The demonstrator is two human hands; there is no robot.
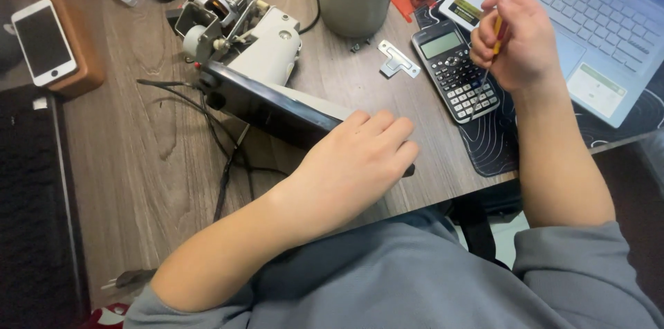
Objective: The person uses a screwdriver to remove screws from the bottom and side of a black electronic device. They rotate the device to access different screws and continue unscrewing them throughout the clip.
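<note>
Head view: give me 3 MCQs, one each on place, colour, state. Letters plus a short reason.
1. Where does the calculator lie?
A. Between the metal bracket and the laptop
B. On top of the phone
C. On the person's lap

2. What colour is the handle of the screwdriver?
A. Blue
B. Yellow and red
C. Green

3. What is the left hand doing?
A. Typing on the laptop
B. Holding the phone up
C. Resting flat on the black base of the machine

Answers:
1 A, it sits just right of the bracket, by the laptop's corner.
2 B, yellow and red show inside the grip of the right hand.
3 C, its palm lies down on the dark panel, fingers extended.
</note>
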